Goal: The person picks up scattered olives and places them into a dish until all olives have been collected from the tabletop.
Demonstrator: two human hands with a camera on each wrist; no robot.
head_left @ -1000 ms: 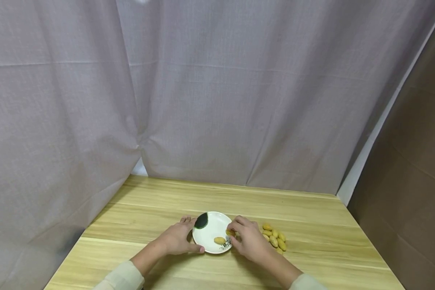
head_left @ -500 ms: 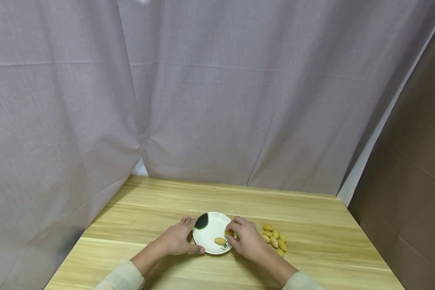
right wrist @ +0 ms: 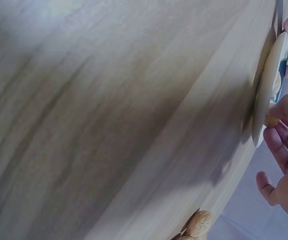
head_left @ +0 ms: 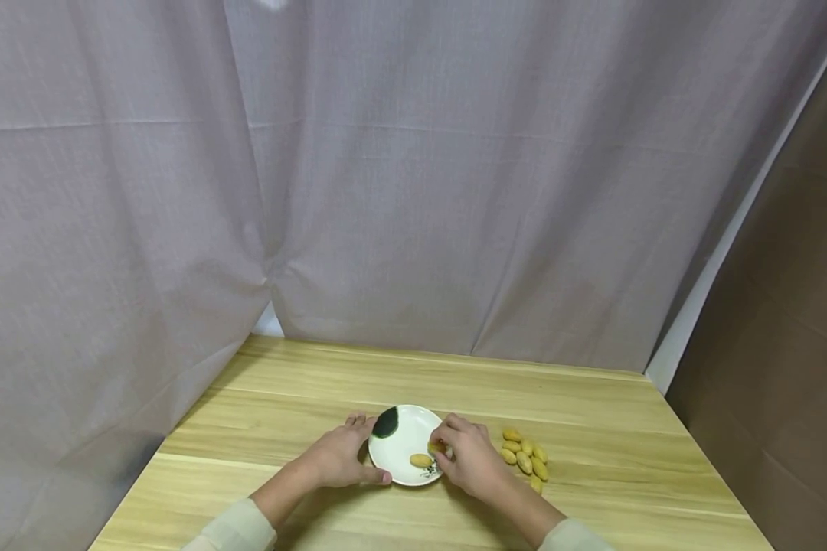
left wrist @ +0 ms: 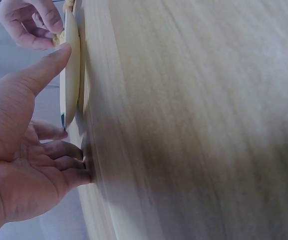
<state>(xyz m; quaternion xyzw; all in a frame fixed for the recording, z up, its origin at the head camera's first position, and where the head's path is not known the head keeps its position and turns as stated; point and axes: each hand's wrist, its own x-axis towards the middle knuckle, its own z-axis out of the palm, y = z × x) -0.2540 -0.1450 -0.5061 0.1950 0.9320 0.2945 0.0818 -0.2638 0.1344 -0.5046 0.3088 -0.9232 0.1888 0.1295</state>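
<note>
A small round white plate [head_left: 400,436] with a dark green patch lies on the table. My left hand [head_left: 341,455] rests at its left side. The thumb touches the near rim and the index fingertip is at the rim farther back, while other fingertips are down on the wood. In the left wrist view those fingers [left wrist: 66,161] look loosely extended. My right hand [head_left: 472,455] pinches a yellow oval fruit [head_left: 436,446] between thumb and fingers over the plate's right side. Another yellow oval fruit [head_left: 421,461] lies on the plate.
Several more wrinkled yellow fruits [head_left: 524,462] lie in a loose group right of my right hand. Some show at the bottom of the right wrist view. The wooden table [head_left: 317,375] ends at a grey curtain [head_left: 400,229] behind; a brown panel [head_left: 786,306] stands at the right.
My right hand has shifted very slightly left with the fruit still pinched over the plate. The left hand keeps its place at the rim.
</note>
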